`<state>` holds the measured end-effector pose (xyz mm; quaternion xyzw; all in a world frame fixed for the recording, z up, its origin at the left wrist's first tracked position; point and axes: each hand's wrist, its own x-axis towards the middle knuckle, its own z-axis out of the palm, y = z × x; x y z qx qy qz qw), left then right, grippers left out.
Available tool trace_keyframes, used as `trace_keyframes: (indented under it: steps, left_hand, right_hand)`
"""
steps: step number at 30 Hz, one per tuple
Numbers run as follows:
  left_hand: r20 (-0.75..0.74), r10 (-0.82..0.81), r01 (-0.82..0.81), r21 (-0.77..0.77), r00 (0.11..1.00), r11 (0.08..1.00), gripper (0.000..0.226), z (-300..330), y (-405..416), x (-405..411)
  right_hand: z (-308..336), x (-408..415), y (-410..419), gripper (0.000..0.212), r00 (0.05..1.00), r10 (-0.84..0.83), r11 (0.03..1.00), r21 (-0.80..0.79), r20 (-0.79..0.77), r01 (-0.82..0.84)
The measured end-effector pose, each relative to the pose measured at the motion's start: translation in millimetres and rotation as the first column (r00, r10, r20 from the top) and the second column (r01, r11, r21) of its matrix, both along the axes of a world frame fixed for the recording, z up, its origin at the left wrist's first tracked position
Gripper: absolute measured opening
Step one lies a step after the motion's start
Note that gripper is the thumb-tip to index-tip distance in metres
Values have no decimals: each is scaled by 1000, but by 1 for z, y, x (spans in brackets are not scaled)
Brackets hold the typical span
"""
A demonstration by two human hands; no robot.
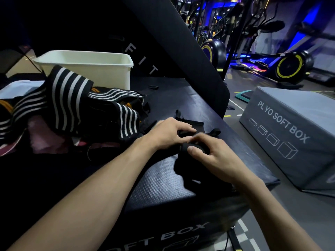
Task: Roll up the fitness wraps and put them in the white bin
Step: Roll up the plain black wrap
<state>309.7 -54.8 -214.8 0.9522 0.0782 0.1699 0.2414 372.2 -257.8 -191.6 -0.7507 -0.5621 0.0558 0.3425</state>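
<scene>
The dark, textured foam plyo box serving as the bench (159, 180) carried everything. At its far left stood the white rectangular plastic bin (101, 69), and just near of that lay a tangled heap of black elastic wraps with white stripes (68, 98). Near the right edge, a plain black fabric wrap (186, 160) lay partly rolled under both hands. The left hand (168, 133) curled its fingers over the wrap's far part; the right hand (213, 154) pinched the roll, thumb pressed on its top. Rolling well likely needed steady tension on the loose tail, edges kept aligned, and a firm pinch so the coil would not spring loose.
</scene>
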Motion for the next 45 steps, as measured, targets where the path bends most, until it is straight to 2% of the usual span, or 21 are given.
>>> trace_keyframes:
  steps: [2, 7, 10, 12, 14, 17, 20, 23, 26, 31, 35, 39, 42, 45]
  left_hand:
    - [-11, -19, 18, -37, 1000, 999, 47, 0, 0, 1]
    - [-5, 9, -9, -80, 1000, 997, 62, 4, -3, -2]
    - [-23, 1, -2, -82, 1000, 997, 62, 7, -4, -4]
    - [-24, 10, -12, -76, 1000, 997, 56, 6, -4, -3]
    - [-32, 13, -15, -61, 999, 998, 47, 4, -3, -3]
    - [-36, 13, -14, -29, 999, 999, 44, 2, -2, -2]
    - [-40, 24, -24, -10, 999, 1000, 43, 1, -2, -1]
    - [-28, 34, -34, -11, 999, 999, 47, 1, -4, -3]
    - [-22, 31, -31, -17, 999, 999, 39, 2, -4, -2]
    - [-10, 30, -31, -137, 1000, 990, 39, -1, 1, 0]
    - [-20, -62, 53, -293, 998, 954, 40, 0, 2, -2]
    - [-37, -104, 87, -324, 994, 942, 44, 2, 1, -4]
    - [-16, -112, 101, -313, 994, 944, 29, 7, -1, -7]
    - [114, -3, 34, -265, 993, 964, 14, 16, -4, -10]
  right_hand:
    - [-2, 4, 1, 14, 998, -15, 1000, 16, -56, 16]
    - [-2, 5, 8, 8, 998, -56, 997, 47, -42, 58]
    - [0, 4, 12, 15, 995, -89, 994, 54, -43, 91]
    - [-1, 2, 14, 3, 991, -121, 990, 73, -53, 124]
    - [-7, 0, 14, 17, 979, -198, 969, 139, -56, 204]
    - [-10, -5, 12, 31, 945, -325, 921, 236, 22, 311]
    - [-12, -11, 3, 35, 934, -323, 919, 289, 156, 270]
    - [-15, -14, -11, 44, 933, -228, 963, 207, 280, 173]
    - [-20, -7, -20, 61, 929, -166, 986, 85, 330, 146]
    - [-13, 0, -19, 64, 884, -162, 987, 64, 439, 149]
    - [-7, -8, -20, 58, 833, -149, 988, 57, 533, 140]
    - [0, -8, -19, 60, 879, -112, 988, -47, 464, 150]
    - [2, -2, -17, 61, 928, -85, 989, -79, 362, 122]
    - [0, 1, -14, 59, 940, -95, 991, -58, 327, 120]
